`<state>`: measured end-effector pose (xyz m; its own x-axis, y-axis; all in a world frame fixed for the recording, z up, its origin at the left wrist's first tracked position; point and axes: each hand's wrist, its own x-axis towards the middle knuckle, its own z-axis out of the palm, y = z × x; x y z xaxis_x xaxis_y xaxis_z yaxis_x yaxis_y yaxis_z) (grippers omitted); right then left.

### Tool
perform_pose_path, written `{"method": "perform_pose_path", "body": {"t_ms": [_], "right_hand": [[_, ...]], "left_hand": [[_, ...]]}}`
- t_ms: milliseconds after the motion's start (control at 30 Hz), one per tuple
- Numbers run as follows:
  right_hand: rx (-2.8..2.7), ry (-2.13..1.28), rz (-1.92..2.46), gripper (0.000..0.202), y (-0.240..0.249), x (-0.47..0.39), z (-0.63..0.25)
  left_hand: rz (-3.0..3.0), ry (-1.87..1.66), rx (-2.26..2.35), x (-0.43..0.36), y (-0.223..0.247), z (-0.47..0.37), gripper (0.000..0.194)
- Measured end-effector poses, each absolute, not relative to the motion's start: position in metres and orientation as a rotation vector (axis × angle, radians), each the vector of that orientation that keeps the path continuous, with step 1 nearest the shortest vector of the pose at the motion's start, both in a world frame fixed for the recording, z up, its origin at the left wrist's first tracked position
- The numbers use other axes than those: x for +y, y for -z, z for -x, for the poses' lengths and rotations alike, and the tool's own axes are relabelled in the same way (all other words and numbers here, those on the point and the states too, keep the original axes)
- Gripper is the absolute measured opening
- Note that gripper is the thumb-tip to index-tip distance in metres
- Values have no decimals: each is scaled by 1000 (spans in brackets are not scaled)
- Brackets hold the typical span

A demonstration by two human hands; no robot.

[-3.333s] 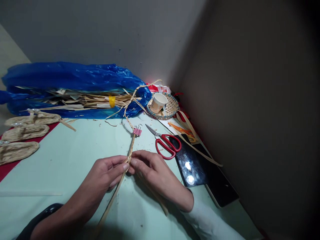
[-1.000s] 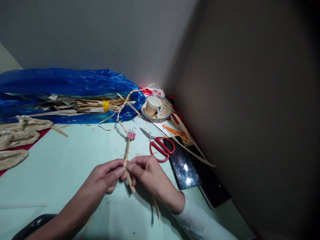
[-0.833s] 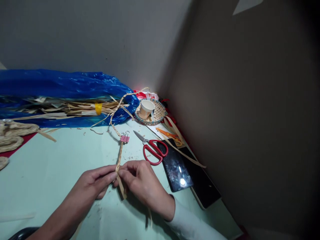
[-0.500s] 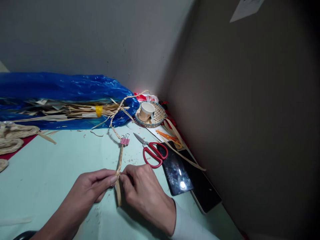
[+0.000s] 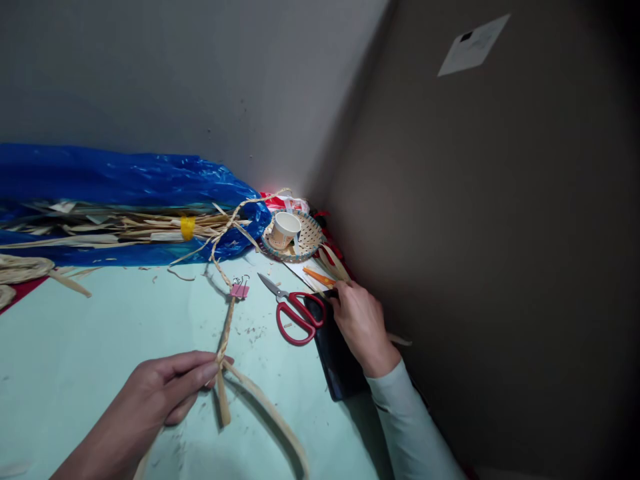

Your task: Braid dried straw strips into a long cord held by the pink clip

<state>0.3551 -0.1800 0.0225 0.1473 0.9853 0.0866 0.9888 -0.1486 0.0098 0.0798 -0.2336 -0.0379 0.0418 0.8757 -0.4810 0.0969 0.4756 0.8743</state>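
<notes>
My left hand point(image 5: 173, 393) pinches the lower end of a thin straw braid point(image 5: 229, 327) between thumb and fingers. From that grip a short straw end point(image 5: 223, 403) hangs down, and a long loose strip point(image 5: 280, 417) curves off to the lower right. A pink binder clip point(image 5: 240, 291) sits on the braid farther up. My right hand point(image 5: 361, 327) is over the phone and the pale straw strips point(image 5: 334, 262) at the right. Its fingers are curled together, and their tips are partly hidden, so what they hold is unclear.
Red-handled scissors point(image 5: 300, 317) lie between my hands, beside a dark phone point(image 5: 337, 373). Orange-handled scissors point(image 5: 319, 277) are by my right fingertips. Behind stand a woven basket point(image 5: 313, 237) with a paper cup point(image 5: 286, 230) and a blue plastic bag point(image 5: 125, 177) around straw. A wall closes the right side.
My right hand has left the braid and moved up and right to the strips by the phone. A long strip now hangs loose from the braid. My left hand keeps its pinch.
</notes>
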Motion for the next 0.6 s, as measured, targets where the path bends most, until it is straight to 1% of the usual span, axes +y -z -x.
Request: {"method": "perform_pose_path", "body": {"t_ms": [167, 367, 433, 533, 600], "right_hand": [[-2006, 115, 2375, 23, -19, -179, -357], [-2015, -8, 2326, 23, -31, -186, -372], [-2041, -69, 2291, 20, -31, -190, -377], [-2063, -127, 2263, 10, -26, -192, -383], [-2040, -134, 2253, 13, -21, -190, -388]], "left_hand": [[-838, -812, 1386, -236, 26, -86, 40], [-892, -808, 1358, -235, 19, -88, 32], [-891, -803, 1363, -235, 17, -89, 31], [-871, -801, 1373, -234, 17, -89, 30], [-877, -795, 1376, -233, 20, -87, 31]]}}
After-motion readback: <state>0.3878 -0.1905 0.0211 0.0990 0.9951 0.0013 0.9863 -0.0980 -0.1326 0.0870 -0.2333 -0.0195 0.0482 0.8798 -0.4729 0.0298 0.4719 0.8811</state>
